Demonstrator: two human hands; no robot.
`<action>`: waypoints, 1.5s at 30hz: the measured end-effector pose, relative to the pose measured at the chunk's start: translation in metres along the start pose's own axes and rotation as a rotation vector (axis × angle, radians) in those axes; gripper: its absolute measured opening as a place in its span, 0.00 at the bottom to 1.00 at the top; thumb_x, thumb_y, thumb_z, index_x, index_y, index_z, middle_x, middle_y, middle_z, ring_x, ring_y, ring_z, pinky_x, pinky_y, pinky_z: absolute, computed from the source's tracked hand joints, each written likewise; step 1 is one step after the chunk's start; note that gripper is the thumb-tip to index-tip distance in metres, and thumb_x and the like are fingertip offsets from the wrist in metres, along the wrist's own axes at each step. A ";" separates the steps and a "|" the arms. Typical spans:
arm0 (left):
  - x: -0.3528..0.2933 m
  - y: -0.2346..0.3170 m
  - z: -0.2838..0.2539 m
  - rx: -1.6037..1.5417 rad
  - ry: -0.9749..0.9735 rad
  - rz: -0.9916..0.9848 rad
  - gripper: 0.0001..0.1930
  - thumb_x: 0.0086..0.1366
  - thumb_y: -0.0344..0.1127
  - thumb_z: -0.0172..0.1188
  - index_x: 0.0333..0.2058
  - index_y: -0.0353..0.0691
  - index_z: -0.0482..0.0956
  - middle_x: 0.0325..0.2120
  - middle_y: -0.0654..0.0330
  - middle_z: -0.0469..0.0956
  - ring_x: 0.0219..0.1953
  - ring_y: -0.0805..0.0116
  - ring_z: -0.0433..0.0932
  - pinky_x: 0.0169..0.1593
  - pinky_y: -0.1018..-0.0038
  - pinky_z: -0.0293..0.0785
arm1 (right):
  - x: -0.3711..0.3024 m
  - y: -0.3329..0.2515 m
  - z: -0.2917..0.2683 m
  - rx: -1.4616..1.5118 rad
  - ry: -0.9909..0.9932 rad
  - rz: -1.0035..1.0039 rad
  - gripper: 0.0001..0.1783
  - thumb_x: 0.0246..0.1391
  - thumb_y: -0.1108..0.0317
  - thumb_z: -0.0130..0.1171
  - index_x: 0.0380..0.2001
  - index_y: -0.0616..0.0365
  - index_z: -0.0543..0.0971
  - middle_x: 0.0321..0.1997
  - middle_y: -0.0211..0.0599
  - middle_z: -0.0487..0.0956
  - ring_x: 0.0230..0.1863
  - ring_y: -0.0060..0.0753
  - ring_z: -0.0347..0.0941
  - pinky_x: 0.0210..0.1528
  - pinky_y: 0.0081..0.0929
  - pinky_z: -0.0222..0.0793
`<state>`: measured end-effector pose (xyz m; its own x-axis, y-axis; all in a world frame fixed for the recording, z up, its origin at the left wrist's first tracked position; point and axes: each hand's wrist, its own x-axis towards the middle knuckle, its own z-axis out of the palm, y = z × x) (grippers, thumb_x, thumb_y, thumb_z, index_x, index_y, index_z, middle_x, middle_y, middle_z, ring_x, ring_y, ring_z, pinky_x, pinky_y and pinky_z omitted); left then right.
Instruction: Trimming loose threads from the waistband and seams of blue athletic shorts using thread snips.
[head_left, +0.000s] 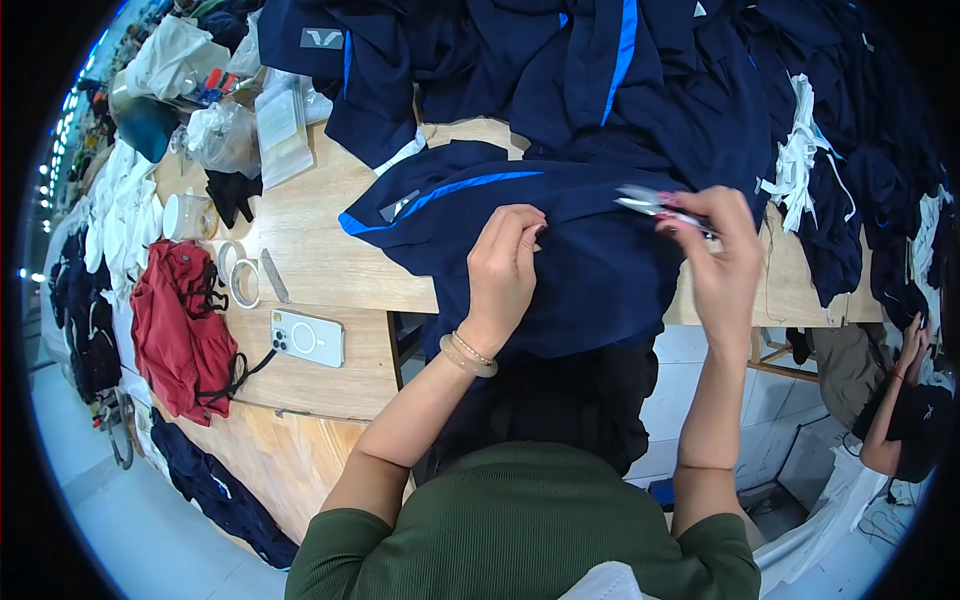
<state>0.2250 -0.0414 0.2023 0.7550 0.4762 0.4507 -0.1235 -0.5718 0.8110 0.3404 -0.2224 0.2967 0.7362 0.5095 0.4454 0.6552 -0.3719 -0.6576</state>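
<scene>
A navy garment with a bright blue stripe (pixel 480 185) lies spread over the table edge in front of me and hangs toward my lap. My left hand (pixel 502 262) is closed over its middle, fingers curled and pinching at the cloth; the exact bit between the fingertips is hidden. My right hand (pixel 722 235) holds small thread snips (pixel 640 199) with silver blades and pinkish-red handles. The blades point left, above the garment, to the right of my left hand. Whether the blade tips touch the cloth I cannot tell.
More navy garments (pixel 480 70) are heaped along the far side. White strips (pixel 800 150) lie at the right. On the left are a phone (pixel 307 338), tape rolls (pixel 243 280), a red cloth bag (pixel 180 330) and plastic bags (pixel 225 135). Another person (pixel 905 400) works at far right.
</scene>
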 end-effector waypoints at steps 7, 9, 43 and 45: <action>0.003 0.007 0.002 -0.092 0.025 -0.101 0.02 0.66 0.20 0.54 0.34 0.28 0.75 0.30 0.52 0.78 0.26 0.63 0.78 0.29 0.75 0.77 | 0.019 -0.016 0.031 -0.224 -0.248 -0.256 0.12 0.42 0.71 0.68 0.27 0.59 0.74 0.27 0.34 0.70 0.33 0.38 0.65 0.35 0.33 0.65; 0.003 0.006 0.000 -0.094 0.030 -0.095 0.02 0.66 0.21 0.54 0.34 0.29 0.75 0.30 0.52 0.78 0.25 0.63 0.78 0.29 0.75 0.77 | 0.021 -0.017 0.035 -0.224 -0.277 -0.280 0.11 0.42 0.72 0.68 0.27 0.59 0.74 0.27 0.34 0.70 0.33 0.38 0.65 0.35 0.33 0.65; 0.072 -0.027 0.016 0.127 -0.119 0.026 0.03 0.59 0.26 0.63 0.32 0.34 0.82 0.28 0.57 0.80 0.33 0.61 0.80 0.39 0.70 0.74 | 0.008 0.040 0.037 0.521 -0.064 0.403 0.07 0.57 0.74 0.64 0.37 0.64 0.77 0.36 0.32 0.81 0.39 0.18 0.75 0.46 0.17 0.70; 0.070 -0.026 0.014 0.054 -0.139 -0.061 0.03 0.61 0.25 0.61 0.33 0.32 0.81 0.29 0.57 0.82 0.31 0.63 0.81 0.37 0.72 0.75 | 0.012 0.037 0.039 0.482 -0.080 0.394 0.07 0.56 0.74 0.64 0.37 0.64 0.77 0.36 0.32 0.81 0.38 0.18 0.75 0.45 0.17 0.70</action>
<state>0.2902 -0.0026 0.2077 0.8422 0.4167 0.3421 -0.0425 -0.5811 0.8127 0.3666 -0.1996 0.2538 0.8798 0.4687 0.0794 0.1737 -0.1615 -0.9715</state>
